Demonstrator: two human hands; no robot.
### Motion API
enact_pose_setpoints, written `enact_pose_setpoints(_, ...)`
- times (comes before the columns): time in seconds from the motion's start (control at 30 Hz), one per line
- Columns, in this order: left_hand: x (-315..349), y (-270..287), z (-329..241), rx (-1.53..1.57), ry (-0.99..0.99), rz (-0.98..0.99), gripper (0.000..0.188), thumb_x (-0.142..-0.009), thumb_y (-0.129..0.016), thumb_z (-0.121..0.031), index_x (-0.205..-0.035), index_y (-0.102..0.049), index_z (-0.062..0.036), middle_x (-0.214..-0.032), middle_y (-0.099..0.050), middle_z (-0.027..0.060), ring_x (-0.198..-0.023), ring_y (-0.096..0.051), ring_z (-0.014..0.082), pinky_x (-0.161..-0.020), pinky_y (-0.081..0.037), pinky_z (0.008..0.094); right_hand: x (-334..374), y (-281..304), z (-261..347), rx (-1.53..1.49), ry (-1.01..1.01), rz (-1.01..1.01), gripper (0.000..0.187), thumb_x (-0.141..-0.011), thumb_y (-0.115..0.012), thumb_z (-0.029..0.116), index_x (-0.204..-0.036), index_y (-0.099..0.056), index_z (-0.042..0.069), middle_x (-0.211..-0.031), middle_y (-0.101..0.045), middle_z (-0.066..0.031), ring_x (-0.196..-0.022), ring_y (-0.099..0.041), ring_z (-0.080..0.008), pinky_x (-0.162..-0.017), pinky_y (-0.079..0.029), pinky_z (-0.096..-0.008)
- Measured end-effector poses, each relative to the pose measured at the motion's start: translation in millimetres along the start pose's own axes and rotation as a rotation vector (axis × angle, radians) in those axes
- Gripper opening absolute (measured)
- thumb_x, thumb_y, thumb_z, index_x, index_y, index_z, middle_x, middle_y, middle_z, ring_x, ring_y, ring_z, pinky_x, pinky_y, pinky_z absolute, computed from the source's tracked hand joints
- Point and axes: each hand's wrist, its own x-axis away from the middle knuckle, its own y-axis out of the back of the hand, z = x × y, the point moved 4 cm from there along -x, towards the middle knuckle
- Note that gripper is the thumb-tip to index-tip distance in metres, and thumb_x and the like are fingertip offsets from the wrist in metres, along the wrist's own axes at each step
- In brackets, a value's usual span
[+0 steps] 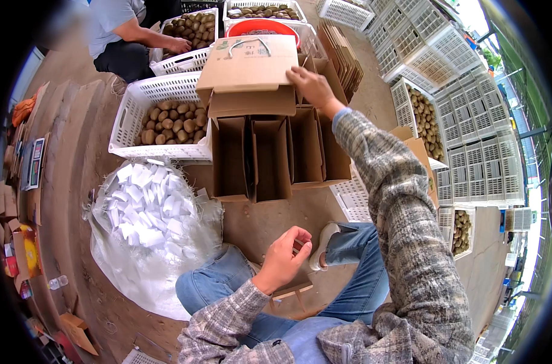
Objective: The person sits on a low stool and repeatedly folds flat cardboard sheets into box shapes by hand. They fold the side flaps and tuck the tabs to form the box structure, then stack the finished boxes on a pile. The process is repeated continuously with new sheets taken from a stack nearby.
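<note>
My right hand (314,89) reaches forward, its fingers closed on the right edge of a brown cardboard carton (239,70) with a cord handle on top. That carton lies across several open-topped cardboard boxes (271,159), whose visible insides are bare. Above my lap, my left hand (284,259) is loosely curled, thumb and fingers apart, with nothing seen in it. Left of the boxes stands a white plastic crate (127,124) of kiwifruit (172,124). In front of it, a white woven sack (136,273) bears a heap of small white pieces (145,203).
Another person's hand (179,45) rests by a farther kiwifruit crate (197,57). Behind the carton sits a red basin (260,25). Flattened cardboard (342,57) leans beyond the boxes. Stacked white crates (482,145) line the right side. A scale (34,164) stands at far left.
</note>
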Motion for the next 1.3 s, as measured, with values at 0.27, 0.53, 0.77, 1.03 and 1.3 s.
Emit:
enact_pose_setpoints(0.27,-1.0,-12.5,10.9,-0.027,0.037,-0.007,0.019,-0.095,-0.063,-0.017,-0.107,-0.061,-0.0021,-0.097,-0.068,0.0107,-0.082,-0.068,0.0211,-0.072,-0.056,0.0336,46.2,-27.8,20.4,-0.058,-0.167,0.087,0.043,-0.089,-0.054,0.008,-0.131,-0.056,0.008,-0.134,-0.055,-0.0102,-0.1,-0.069,-0.0237,-0.082,-0.058,-0.0366)
enact_pose_setpoints(0.53,2.2,-27.7,27.5,0.009,0.117,0.024,0.015,-0.098,-0.06,-0.013,-0.108,-0.06,-0.0027,-0.099,-0.068,0.0053,-0.085,-0.069,0.013,-0.072,-0.054,0.0259,158.9,42.6,-75.3,-0.633,-0.523,0.205,0.084,-0.087,-0.076,0.043,-0.149,-0.037,0.002,-0.153,-0.034,-0.0275,-0.144,-0.032,-0.0396,-0.119,-0.029,-0.0416)
enact_pose_setpoints(0.77,15.6,-57.4,40.9,0.016,0.094,0.037,0.013,-0.099,-0.06,-0.011,-0.108,-0.061,-0.0013,-0.096,-0.067,0.0055,-0.082,-0.068,0.0134,-0.071,-0.054,0.026,492.1,189.0,-129.4,0.159,-1.313,0.292,0.08,-0.085,-0.073,0.049,-0.141,-0.045,0.0,-0.136,-0.049,-0.0222,-0.126,-0.05,-0.0365,-0.105,-0.044,-0.0492)
enact_pose_setpoints(1.03,8.4,-69.3,91.9,0.033,0.266,0.081,0.014,-0.102,-0.055,-0.015,-0.113,-0.059,-0.0066,-0.104,-0.068,0.0043,-0.084,-0.068,0.0124,-0.071,-0.052,0.023,613.0,204.4,-7.3,-0.099,-1.403,0.668,0.137,-0.061,-0.076,0.076,-0.159,-0.014,0.002,-0.162,-0.005,-0.0345,-0.149,-0.004,-0.0546,-0.118,-0.012,-0.0665)
enact_pose_setpoints(1.3,13.2,-111.8,73.9,0.035,0.264,0.163,0.016,-0.102,-0.055,-0.015,-0.115,-0.059,-0.0072,-0.107,-0.067,0.0051,-0.086,-0.069,0.0128,-0.071,-0.052,0.023,591.4,209.9,15.9,0.03,-1.19,0.638,0.122,-0.065,-0.079,0.063,-0.15,-0.027,-0.008,-0.149,-0.031,-0.0397,-0.136,-0.034,-0.0572,-0.106,-0.042,-0.0565)
